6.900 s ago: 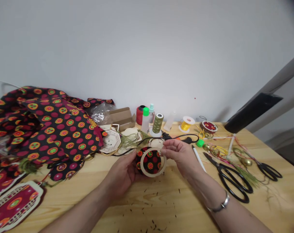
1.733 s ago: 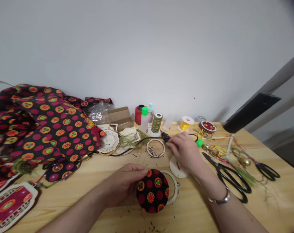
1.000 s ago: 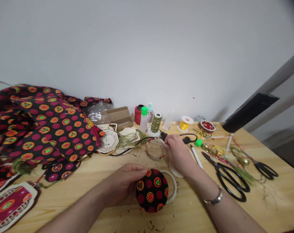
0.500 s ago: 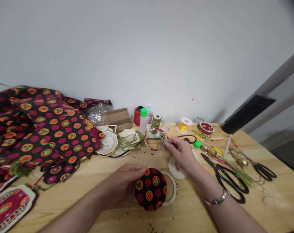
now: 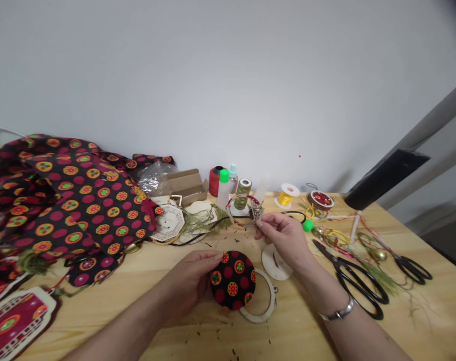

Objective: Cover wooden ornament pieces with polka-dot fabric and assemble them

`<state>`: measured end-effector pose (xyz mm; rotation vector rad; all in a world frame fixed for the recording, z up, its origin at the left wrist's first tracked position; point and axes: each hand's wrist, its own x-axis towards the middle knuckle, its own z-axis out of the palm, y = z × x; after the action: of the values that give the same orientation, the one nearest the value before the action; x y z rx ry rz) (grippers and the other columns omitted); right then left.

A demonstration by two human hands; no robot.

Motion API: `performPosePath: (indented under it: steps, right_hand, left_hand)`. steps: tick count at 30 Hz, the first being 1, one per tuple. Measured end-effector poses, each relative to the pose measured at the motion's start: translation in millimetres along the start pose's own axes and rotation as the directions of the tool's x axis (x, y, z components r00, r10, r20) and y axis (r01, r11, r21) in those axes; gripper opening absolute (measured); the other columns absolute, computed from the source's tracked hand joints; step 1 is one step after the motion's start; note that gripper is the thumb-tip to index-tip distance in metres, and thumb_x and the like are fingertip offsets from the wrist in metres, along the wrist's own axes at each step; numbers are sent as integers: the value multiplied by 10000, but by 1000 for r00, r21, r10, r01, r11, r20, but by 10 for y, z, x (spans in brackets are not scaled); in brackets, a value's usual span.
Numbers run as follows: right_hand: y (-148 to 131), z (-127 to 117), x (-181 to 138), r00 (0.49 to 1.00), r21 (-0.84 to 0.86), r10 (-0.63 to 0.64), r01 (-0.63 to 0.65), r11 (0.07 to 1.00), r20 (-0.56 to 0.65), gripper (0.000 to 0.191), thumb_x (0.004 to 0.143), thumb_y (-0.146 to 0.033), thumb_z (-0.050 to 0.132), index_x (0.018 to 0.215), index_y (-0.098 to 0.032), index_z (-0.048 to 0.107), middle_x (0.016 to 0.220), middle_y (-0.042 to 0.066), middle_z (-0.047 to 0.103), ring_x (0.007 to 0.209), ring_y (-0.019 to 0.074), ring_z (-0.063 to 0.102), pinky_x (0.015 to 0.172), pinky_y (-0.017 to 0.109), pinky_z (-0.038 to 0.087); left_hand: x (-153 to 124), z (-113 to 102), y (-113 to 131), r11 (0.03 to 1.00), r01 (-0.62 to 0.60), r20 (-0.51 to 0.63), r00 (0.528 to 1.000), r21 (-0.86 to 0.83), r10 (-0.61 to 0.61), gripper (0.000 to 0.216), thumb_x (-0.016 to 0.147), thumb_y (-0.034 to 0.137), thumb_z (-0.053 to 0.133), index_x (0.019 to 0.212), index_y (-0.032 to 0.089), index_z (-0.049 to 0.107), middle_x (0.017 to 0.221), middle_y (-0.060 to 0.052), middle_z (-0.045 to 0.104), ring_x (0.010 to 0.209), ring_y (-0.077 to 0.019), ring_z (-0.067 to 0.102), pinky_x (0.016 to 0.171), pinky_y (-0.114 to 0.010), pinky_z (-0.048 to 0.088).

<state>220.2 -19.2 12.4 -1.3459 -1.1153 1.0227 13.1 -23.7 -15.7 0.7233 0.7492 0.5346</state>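
Note:
My left hand (image 5: 190, 281) grips a round disc covered in black flower-print fabric (image 5: 233, 283) by its left edge, thumb on top. Pinched between the thumb and fingers of my right hand (image 5: 282, 238) is a thin round openwork ring (image 5: 231, 214), raised on edge above the table, with a lattice section near my fingertips. A pale ring with a small loop (image 5: 267, 311) lies on the wood, partly hidden behind the fabric disc. A white round disc (image 5: 275, 268) lies flat below my right hand, which hides part of it.
Print fabric (image 5: 88, 200) is heaped at left, beside an octagonal white piece (image 5: 167, 223) and a cardboard box (image 5: 188, 185). A green-capped bottle (image 5: 223, 193), green thread spool (image 5: 244, 188) and yellow cord spool (image 5: 287, 195) line the wall. Black scissors (image 5: 357, 283) lie at right.
The fabric disc has lifted slightly and tilted, showing more of the pale ring behind it. The openwork ring in my right hand has turned a little.

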Motion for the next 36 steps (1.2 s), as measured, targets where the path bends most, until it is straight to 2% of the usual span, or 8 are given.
performPosePath:
  steps: [7,17,20,24,29,32,34,36]
  right_hand:
    - [46,49,9,1000,203,-11,13,979,-15,355,539,-401,791,677,-177,554,572,-4,649,608,174,678,499,209,445]
    - [-93,48,-60,998,269,-23,39,962,-62,370,550,-362,803,669,-180,505,515,2,650,540,178,673,464,213,477]
    - [-74,39,-54,999,300,-31,40,953,-35,315,575,-304,794,701,-177,535,557,-6,661,569,167,677,498,215,493]
    - [24,-4,-16,997,305,-67,56,951,27,242,640,-240,740,859,-180,657,740,19,706,662,153,676,601,245,512]
    - [80,-39,23,995,420,-5,-38,907,102,193,686,-315,688,774,-149,729,746,61,715,712,168,653,716,290,495]
    - [67,-24,25,999,432,10,-32,901,53,175,663,-325,728,665,-150,718,728,50,708,691,144,637,707,264,483]
    - [63,-10,20,998,408,50,-56,911,27,159,596,-262,786,700,-168,713,687,23,700,653,125,627,681,247,477]
    - [67,0,16,994,415,106,-112,903,37,310,551,-231,812,842,-195,709,651,5,692,628,127,627,661,253,481]
  left_hand:
    - [24,-3,46,997,-53,-85,995,-54,49,253,808,266,585,959,90,686,935,-160,719,797,-245,674,676,-367,541]
    - [26,1,87,995,-56,-114,992,-85,46,280,826,244,556,1042,94,653,1008,-174,707,851,-270,678,732,-446,546]
    - [30,-2,93,993,-56,-157,987,-106,39,262,834,213,538,1044,99,646,1004,-170,709,843,-272,681,733,-480,546]
    - [28,3,102,989,-92,-182,981,-119,69,245,848,190,512,1023,93,652,1005,-165,711,857,-261,683,728,-432,558]
    - [37,-2,96,985,-109,-184,979,-134,83,256,849,200,509,1034,86,644,1033,-175,701,876,-281,679,742,-449,554]
    - [47,-14,86,985,-111,-171,981,-132,88,264,845,200,516,1050,84,637,1048,-183,694,899,-286,674,765,-464,545]
    - [48,-20,82,985,-114,-152,984,-128,94,271,846,205,518,1060,87,636,1059,-183,691,911,-283,671,778,-458,542]
    - [46,-23,82,984,-123,-127,986,-126,107,280,848,216,518,1070,92,635,1073,-179,686,927,-280,667,799,-454,535]
